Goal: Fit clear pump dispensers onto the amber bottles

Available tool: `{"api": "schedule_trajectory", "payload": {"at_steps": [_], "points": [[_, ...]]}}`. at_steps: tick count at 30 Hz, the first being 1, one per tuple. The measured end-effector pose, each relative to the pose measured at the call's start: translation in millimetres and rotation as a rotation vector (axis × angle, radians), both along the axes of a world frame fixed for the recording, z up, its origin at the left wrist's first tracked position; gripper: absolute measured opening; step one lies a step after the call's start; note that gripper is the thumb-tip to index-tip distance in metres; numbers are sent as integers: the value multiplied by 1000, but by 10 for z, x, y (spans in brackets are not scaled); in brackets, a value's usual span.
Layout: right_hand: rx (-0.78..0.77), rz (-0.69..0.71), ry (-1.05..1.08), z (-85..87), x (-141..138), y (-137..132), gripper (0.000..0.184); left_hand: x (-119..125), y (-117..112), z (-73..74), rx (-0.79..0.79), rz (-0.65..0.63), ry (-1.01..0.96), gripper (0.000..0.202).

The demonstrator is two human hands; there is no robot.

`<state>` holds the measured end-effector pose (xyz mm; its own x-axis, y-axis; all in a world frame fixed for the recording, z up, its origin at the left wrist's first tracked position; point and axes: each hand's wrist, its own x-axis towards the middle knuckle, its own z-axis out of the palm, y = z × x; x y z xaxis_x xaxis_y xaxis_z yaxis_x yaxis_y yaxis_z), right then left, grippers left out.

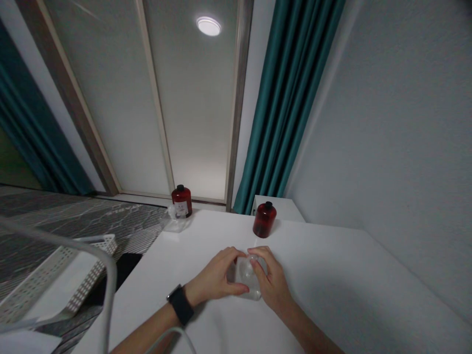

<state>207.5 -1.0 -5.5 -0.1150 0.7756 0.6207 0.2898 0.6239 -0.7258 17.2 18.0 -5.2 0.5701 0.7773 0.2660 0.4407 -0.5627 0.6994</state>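
A clear, see-through bottle (252,287) stands on the white table (313,275) between my hands. My left hand (223,275), with a dark watch on its wrist, is curled round the bottle's left side, thumb and fingers against it. My right hand (271,278) grips the bottle's top and right side, its thumb and forefinger closed near the rounded top. The fingers partly hide the top. Beyond my hands stands a dark red bottle (264,221) with a black cap.
At the far left table corner, a second red bottle (186,199) with a label stands behind another clear bottle (175,221). A white perforated basket (33,282) lies below on the left. Pale cables (110,285) cross the near left. A wall (398,147) bounds the right.
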Motion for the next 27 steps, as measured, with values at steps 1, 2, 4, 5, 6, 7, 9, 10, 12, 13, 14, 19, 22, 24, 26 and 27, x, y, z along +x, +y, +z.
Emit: {"api": "schedule_trajectory", "payload": {"at_steps": [1,2,4,5,6,7,9,10,12,13,14,19,22,24,26,27], "points": [[-7,5,-1,7,4,-5,19,0,0,-1,6,6,9,64],[-14,8,-1,11,7,-10,18,0,1,-1,12,12,18,64],[-37,6,4,7,11,-18,19,-2,3,-3,27,21,35,63],[-52,1,6,-2,13,-20,20,-4,6,-5,34,24,40,62],[-72,-3,4,-15,14,-20,22,-7,8,-7,42,28,43,62],[-94,-5,1,-30,15,-18,25,-11,12,-10,48,32,45,61],[-138,0,4,-60,17,-6,30,-23,21,-13,57,45,44,59],[-162,11,12,-70,18,3,32,-30,27,-13,60,53,42,58],[-206,46,37,-77,19,25,35,-43,38,-8,63,69,33,57],[-226,69,52,-74,20,37,37,-48,44,-5,64,74,25,56],[-246,94,68,-69,22,48,38,-53,49,-1,64,79,17,56],[-304,184,131,-56,25,67,44,-65,62,-5,60,84,-2,55],[-311,167,104,-80,17,47,48,-70,62,-30,61,90,0,54],[-314,153,85,-101,13,37,50,-72,63,-44,59,88,-3,54],[-313,151,88,-117,14,35,53,-73,64,-50,59,82,-12,55],[-312,152,95,-123,15,38,54,-73,64,-48,58,77,-19,55]]}}
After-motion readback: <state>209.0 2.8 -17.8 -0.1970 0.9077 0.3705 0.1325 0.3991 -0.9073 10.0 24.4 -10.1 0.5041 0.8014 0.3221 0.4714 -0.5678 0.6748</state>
